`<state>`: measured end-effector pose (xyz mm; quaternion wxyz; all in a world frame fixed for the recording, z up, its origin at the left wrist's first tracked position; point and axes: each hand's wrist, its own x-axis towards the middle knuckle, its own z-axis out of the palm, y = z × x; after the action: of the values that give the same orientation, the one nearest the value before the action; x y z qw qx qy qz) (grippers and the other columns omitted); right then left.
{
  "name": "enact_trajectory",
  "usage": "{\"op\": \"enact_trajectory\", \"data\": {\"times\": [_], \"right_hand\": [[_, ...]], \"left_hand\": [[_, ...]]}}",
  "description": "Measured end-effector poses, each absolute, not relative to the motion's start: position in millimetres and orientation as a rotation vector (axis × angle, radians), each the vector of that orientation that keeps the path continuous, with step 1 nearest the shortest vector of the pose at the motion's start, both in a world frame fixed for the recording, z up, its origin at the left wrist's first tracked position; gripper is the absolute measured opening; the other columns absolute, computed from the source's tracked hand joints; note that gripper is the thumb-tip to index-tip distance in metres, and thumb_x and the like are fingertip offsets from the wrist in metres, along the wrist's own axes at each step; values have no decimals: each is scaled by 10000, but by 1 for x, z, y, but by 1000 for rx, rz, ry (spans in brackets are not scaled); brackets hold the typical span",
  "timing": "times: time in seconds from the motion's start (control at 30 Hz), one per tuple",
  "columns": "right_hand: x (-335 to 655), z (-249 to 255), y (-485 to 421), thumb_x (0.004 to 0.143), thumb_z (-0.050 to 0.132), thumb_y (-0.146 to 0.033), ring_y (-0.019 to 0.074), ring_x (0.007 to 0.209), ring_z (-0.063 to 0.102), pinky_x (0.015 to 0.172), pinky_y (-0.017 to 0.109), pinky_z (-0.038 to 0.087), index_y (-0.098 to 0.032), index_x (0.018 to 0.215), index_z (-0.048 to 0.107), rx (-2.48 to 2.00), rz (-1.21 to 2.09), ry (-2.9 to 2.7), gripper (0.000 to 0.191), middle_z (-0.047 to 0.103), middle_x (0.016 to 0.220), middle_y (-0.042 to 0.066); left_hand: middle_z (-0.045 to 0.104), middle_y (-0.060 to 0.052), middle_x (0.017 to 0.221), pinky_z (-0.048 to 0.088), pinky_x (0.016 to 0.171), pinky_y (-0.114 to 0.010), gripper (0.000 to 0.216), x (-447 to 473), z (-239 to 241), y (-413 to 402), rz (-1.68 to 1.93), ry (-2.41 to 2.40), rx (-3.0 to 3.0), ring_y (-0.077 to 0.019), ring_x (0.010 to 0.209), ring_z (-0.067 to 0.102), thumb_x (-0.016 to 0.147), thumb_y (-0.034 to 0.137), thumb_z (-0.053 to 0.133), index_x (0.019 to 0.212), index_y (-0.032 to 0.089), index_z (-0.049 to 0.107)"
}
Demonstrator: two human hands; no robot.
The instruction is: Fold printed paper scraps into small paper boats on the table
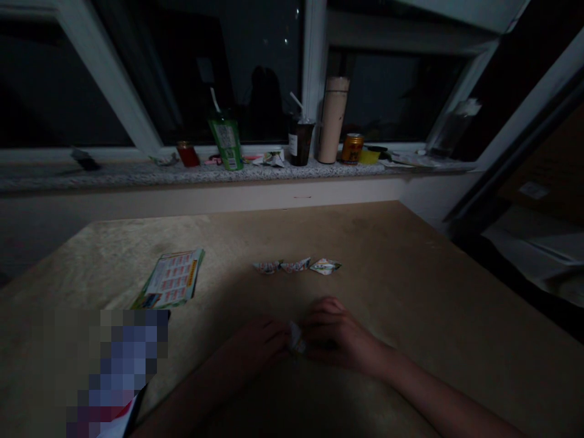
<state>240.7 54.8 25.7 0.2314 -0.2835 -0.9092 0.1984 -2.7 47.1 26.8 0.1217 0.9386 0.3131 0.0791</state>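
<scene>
Low over the near middle of the table [387,292], a small piece of folded printed paper [295,337] sits between my two hands. My left hand [267,340] grips its left side, fingers closed. On the other side, the closed fingers of my right hand [335,334] pinch the same paper. Dim light hides the exact finger contact. Beyond the hands, three small folded paper pieces [295,265] lie in a row. A stack of printed cards or leaflets [171,277] rests farther left.
A pixelated area with a dark-edged object [132,365] covers the near left. Along the granite sill [255,175] stand a green drink cup [227,143], a red jar [187,154], a dark cup with straw [300,143], a tall beige flask [333,120] and a gold can [353,149].
</scene>
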Motion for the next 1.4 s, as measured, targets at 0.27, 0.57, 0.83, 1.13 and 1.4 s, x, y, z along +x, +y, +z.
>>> {"op": "enact_trajectory", "data": {"times": [0.27, 0.57, 0.83, 1.13, 1.4], "right_hand": [[236, 24, 60, 840, 659, -374, 176, 966, 524, 878, 312, 350, -200, 888, 645, -835, 568, -2485, 182, 629, 938, 19], [216, 15, 65, 936, 481, -227, 197, 872, 492, 837, 349, 347, -178, 911, 586, -975, 172, -2737, 118, 568, 879, 45], [208, 9, 61, 941, 492, -214, 192, 896, 501, 845, 354, 337, -191, 858, 579, -1152, 217, -2625, 123, 573, 893, 37], [198, 7, 53, 930, 502, -199, 233, 891, 513, 845, 423, 352, -181, 877, 580, -1216, -73, -2695, 97, 582, 864, 51], [199, 11, 53, 865, 571, -149, 241, 875, 513, 839, 428, 381, -175, 838, 600, -1164, -128, -2796, 47, 590, 832, 53]], "left_hand": [[629, -26, 1158, 474, 911, -284, 242, 5, 35, 46, 300, 1126, 2537, -161, 1027, 607, 948, 114, 459, 1131, 205, 588], [598, -50, 1222, 440, 961, -291, 284, 8, 37, 45, 336, 1210, 2450, -162, 1091, 581, 909, 71, 465, 1155, 180, 556], [544, -86, 1285, 484, 914, -326, 300, 11, 30, 41, 330, 1352, 2445, -188, 1061, 602, 906, 84, 454, 1185, 175, 515], [558, -140, 1298, 407, 981, -451, 423, 23, 18, 1, 245, 1490, 2753, -289, 1170, 525, 864, 86, 397, 1261, 131, 537], [396, -191, 1428, 332, 1018, -397, 736, 23, -5, -33, 175, 1391, 2937, -335, 1282, 403, 863, 534, 479, 1416, 62, 367]]}}
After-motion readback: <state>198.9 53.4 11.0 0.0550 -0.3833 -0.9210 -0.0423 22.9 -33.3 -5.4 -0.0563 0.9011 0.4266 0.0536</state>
